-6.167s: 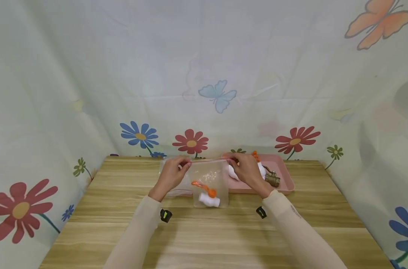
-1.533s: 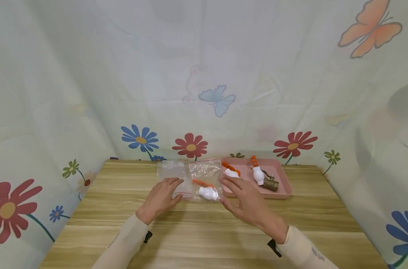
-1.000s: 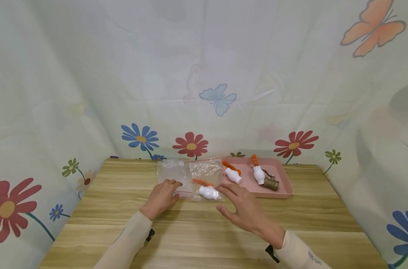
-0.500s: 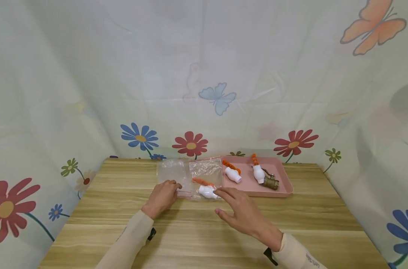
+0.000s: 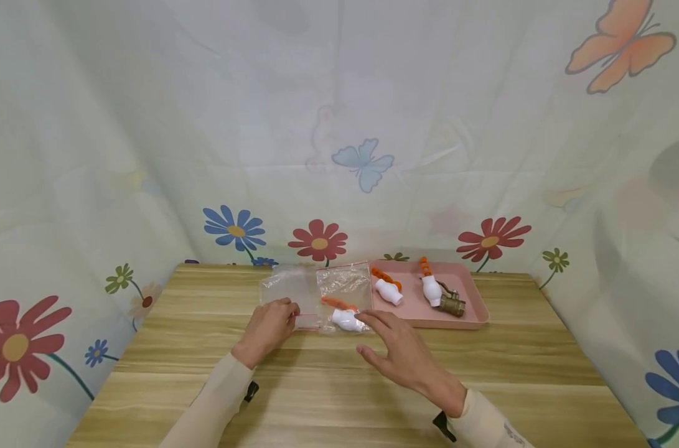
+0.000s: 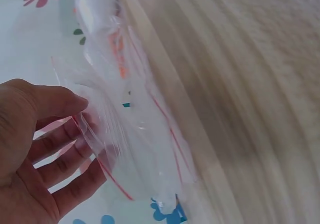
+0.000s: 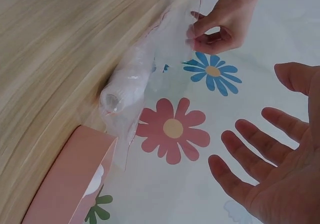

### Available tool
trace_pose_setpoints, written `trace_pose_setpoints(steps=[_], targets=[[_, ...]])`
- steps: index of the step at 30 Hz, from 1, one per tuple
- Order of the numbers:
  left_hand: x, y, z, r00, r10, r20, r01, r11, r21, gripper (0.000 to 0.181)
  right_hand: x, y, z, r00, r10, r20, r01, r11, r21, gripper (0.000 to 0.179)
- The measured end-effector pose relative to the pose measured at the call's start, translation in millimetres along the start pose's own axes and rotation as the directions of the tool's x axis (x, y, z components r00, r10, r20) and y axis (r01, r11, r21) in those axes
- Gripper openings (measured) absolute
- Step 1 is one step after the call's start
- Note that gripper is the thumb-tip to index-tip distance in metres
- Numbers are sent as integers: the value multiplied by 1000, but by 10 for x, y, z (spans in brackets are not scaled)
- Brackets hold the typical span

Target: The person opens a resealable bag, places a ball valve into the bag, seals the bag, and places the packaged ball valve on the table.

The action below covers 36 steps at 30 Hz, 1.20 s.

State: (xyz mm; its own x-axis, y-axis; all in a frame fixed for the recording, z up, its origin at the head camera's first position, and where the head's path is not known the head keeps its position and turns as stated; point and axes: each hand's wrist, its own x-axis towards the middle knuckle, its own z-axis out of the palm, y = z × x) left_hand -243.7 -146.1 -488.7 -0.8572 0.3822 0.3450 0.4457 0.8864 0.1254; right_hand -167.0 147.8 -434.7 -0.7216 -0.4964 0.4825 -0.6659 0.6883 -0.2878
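My left hand (image 5: 269, 326) pinches the red-lined edge of a clear zip bag (image 5: 285, 286) between thumb and fingers. In the left wrist view this bag (image 6: 127, 146) has its edge lifted, with nothing visible inside. Beside it lies a second zip bag (image 5: 341, 280), holding a white plastic ball valve (image 5: 346, 320) with an orange handle (image 5: 338, 303). My right hand (image 5: 403, 354) hovers near that bag's lower right corner. Its fingers (image 7: 255, 146) are spread and hold nothing.
Right of the bags stands a pink tray (image 5: 476, 305). In it lie two white valves with orange handles, one of them the left valve (image 5: 388, 291), and a brass valve (image 5: 452, 305). A patterned curtain (image 5: 261, 93) hangs behind the wooden table (image 5: 339, 386).
Earlier both hands held up the filled bag by its top; it now lies flat. My left hand has moved to the other bag and pinches its edge. My right hand has drawn back slightly.
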Motion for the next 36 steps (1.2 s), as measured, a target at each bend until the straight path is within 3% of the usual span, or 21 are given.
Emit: trace_pose_setpoints(steps=[9, 18, 26, 36], targets=[[11, 138, -188, 999, -9, -51, 5, 997, -76, 10, 69, -14, 26, 997, -14, -70, 16, 999, 31, 55], [1, 341, -428, 983, -31, -182, -8, 978, -210, 12, 140, -74, -5, 994, -14, -106, 18, 999, 38, 52], [-1, 550, -606, 959, -77, -274, -4, 958, -286, 13, 196, -160, -33, 991, -13, -133, 25, 995, 93, 52], [42, 802, -769, 909, -131, -395, -19, 935, -355, 8, 250, -265, -121, 985, -16, -174, 39, 991, 131, 55]])
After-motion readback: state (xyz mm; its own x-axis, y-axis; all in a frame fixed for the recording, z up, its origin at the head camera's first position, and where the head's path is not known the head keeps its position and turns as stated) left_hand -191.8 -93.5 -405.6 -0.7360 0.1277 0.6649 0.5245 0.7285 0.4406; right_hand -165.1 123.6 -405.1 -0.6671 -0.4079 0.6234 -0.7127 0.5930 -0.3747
